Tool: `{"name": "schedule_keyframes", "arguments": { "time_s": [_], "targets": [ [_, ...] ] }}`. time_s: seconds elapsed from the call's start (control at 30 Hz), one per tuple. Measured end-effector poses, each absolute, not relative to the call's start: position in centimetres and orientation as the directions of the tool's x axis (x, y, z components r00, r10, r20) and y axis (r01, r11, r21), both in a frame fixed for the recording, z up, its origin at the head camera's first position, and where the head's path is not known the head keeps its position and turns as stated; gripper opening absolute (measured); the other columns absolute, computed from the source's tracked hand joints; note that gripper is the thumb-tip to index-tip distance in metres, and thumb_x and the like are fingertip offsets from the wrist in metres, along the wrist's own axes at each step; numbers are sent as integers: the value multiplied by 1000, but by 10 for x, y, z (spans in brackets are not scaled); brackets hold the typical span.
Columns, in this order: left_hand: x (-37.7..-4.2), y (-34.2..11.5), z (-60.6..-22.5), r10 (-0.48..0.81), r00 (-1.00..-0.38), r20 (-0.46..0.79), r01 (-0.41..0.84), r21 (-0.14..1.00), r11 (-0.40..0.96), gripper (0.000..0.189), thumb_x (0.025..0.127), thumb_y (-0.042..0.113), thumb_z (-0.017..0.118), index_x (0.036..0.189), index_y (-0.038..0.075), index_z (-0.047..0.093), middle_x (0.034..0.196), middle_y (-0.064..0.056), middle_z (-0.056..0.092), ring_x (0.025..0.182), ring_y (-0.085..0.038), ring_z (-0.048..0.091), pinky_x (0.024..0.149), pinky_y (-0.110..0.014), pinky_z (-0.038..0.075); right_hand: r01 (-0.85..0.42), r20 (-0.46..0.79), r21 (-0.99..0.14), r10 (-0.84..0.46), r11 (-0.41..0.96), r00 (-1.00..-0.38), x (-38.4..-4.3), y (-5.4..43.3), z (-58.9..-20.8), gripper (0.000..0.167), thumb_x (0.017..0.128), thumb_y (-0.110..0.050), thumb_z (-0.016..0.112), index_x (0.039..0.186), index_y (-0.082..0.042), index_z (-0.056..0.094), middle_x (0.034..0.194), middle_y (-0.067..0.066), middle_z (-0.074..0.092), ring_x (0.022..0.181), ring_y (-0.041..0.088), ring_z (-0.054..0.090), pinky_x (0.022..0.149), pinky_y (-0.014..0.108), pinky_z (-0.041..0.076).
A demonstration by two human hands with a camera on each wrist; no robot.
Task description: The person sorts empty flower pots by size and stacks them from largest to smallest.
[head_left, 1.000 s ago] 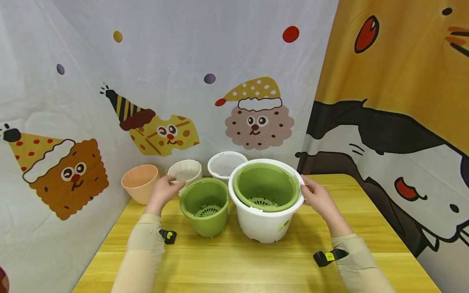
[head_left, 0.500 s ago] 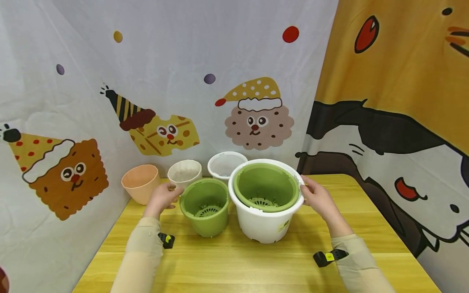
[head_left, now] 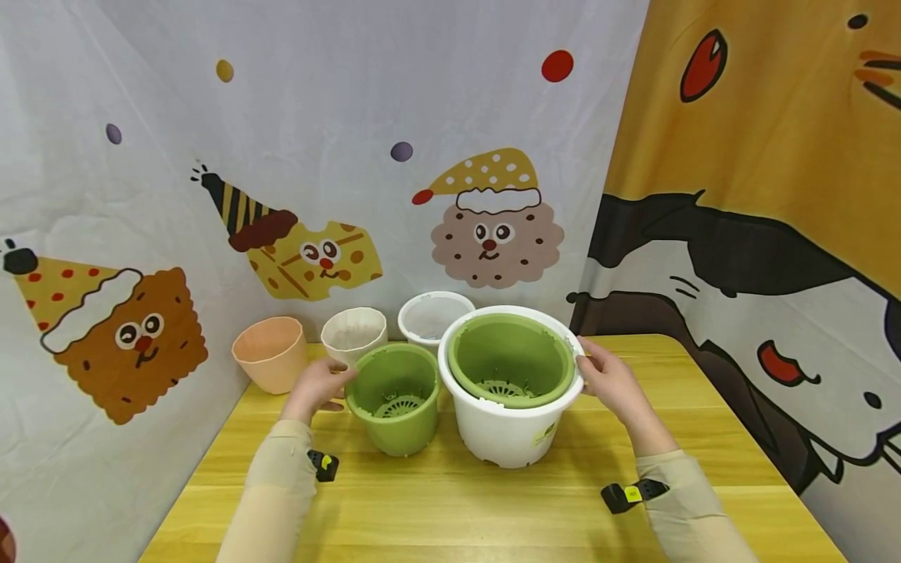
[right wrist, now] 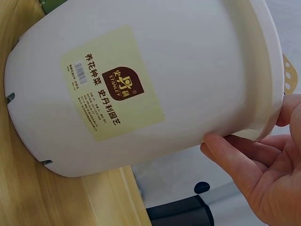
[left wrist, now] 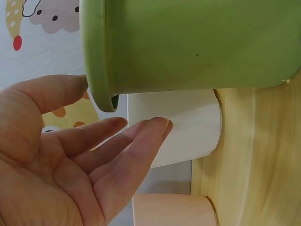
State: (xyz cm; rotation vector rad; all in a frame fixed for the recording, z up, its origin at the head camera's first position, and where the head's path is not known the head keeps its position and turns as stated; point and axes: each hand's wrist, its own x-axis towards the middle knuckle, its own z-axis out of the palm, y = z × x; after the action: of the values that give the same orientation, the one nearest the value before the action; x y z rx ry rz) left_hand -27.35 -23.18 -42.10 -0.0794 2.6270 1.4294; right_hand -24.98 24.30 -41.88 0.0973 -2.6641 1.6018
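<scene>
A large white flower pot stands on the table with a green pot nested inside it. My right hand holds the white pot's rim at its right side; in the right wrist view the fingers reach under the rim and the thumb lies over it. A smaller green pot stands left of the white one, with slots in its bottom. My left hand is at its left rim. The left wrist view has the thumb right at the rim, the other fingers extended below, apart from the wall.
Behind stand a peach pot, a cream fluted pot and a white pot, in a row near the printed curtain. The wooden table carries everything. A camera is strapped to each wrist.
My left hand has come down from over the cream pot, then moved right to the small green pot's rim. My right hand and the pots have stayed in place.
</scene>
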Motion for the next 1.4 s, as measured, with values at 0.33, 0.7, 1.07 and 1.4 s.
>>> {"name": "schedule_keyframes", "arguments": {
  "time_s": [0.33, 0.7, 1.07, 1.4],
  "targets": [
    [-276, -228, -427, 25, -989, -145, -107, 822, 559, 46, 98, 15, 57, 131, -15, 49, 120, -33, 57, 77, -26, 69, 69, -45, 60, -73, 63, -882, -38, 465, -997, -250, 244, -419, 56, 105, -28, 43, 154, -4, 31, 140, 29, 49, 118, 37, 57, 82, 32, 57],
    [-277, -224, -432, 22, -995, -96, -64, 798, 599, 38, 94, 7, 56, 128, -10, 56, 105, -26, 64, 71, -25, 68, 60, -40, 60, -81, 73, -879, -35, 469, -997, -250, 243, -420, 55, 105, -29, 44, 154, -5, 33, 140, 28, 50, 117, 37, 57, 81, 31, 58],
    [-279, -223, -433, 9, -999, -36, -22, 768, 640, 34, 88, 3, 54, 118, -10, 63, 94, -24, 67, 58, -23, 68, 53, -34, 59, -84, 77, -882, -33, 463, -996, -250, 244, -422, 55, 105, -30, 44, 154, -5, 33, 141, 28, 49, 118, 37, 57, 81, 33, 58],
    [-278, -222, -434, -5, -1000, -28, -25, 775, 631, 35, 87, 2, 53, 118, -10, 64, 96, -26, 67, 58, -23, 68, 53, -35, 59, -79, 71, -879, -35, 469, -997, -249, 244, -421, 56, 105, -30, 43, 154, -5, 32, 141, 28, 49, 117, 37, 57, 82, 32, 58]
  ]
}}
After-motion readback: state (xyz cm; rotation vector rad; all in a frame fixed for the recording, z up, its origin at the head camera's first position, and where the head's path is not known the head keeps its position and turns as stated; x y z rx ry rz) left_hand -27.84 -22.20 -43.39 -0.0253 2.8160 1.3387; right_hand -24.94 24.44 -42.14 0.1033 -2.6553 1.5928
